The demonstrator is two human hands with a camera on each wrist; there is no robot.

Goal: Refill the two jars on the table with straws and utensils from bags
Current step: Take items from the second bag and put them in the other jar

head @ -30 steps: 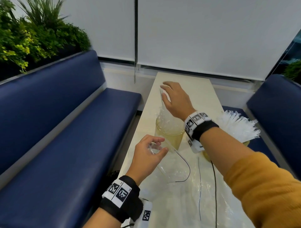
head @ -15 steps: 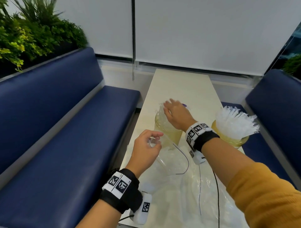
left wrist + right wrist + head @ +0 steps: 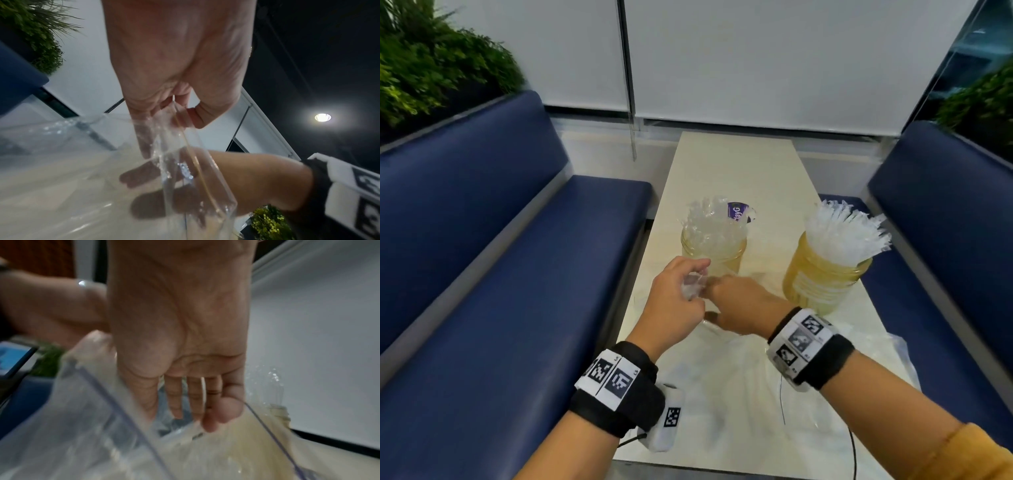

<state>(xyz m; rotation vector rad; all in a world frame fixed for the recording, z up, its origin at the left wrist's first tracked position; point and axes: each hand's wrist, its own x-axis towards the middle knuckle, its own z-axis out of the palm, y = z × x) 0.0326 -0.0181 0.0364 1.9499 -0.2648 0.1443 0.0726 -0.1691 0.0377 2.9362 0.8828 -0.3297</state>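
Benches [image 3: 482,267] in dark blue run along both long sides of the pale table [image 3: 736,164], so the person reaches everything from the near end. Spread flat over the near end of the table lies a clear plastic bag [image 3: 736,394]. It is lifted at its mouth so a hand can go in.

Two yellowish jars stand near the middle of the table, upright and well apart. The straw jar [image 3: 825,274] by the right edge is packed with wrapped straws [image 3: 846,233] that fan out over its rim, so it looks full. The utensil jar [image 3: 712,253] nearer the left edge holds clear wrapped utensils [image 3: 709,222], and I think it gets more next.

The right hand [image 3: 743,305] reaches into the bag mouth with its fingers straight and close together. I cannot tell if it touches a utensil yet. The left hand [image 3: 674,305] pinches the bag's top edge between thumb and fingers to hold it open.
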